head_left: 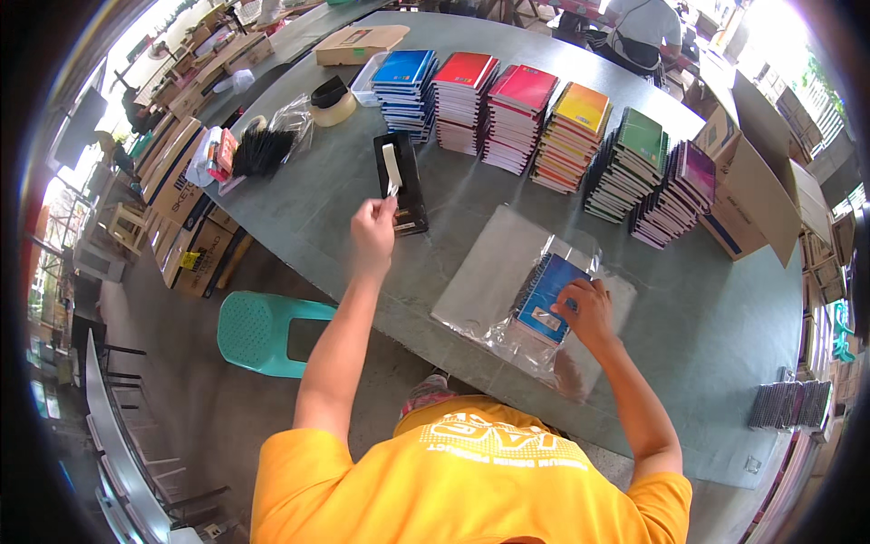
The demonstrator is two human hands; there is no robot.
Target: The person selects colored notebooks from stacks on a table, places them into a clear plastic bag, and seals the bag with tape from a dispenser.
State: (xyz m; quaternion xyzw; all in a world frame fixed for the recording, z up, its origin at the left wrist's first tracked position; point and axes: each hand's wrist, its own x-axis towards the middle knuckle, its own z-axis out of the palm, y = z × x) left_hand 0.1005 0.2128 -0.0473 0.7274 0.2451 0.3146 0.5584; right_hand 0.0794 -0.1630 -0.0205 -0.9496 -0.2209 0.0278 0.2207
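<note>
My left hand (372, 234) is closed in a pinch at the near part of a black tape dispenser (415, 201) with a pale roll (391, 163). Between the fingertips is a small whitish strip of tape (392, 189), which seems to come from the dispenser. A blue spiral notebook (546, 288) lies slightly turned in a clear plastic bag (507, 337). My right hand (587, 313) has its bent fingers on the notebook's right side, holding it and the plastic down. Under the bag lies a flat, shiny transparent sheet or stack of bags (485, 263).
Tall notebook stacks stand along the far side: blue (403, 72), red (465, 72), pink (523, 89), yellow (581, 109), green (642, 140) and purple (696, 172). An open carton (734, 204) is at right. Tape rolls (333, 107) lie far left; a green stool (258, 331) stands below.
</note>
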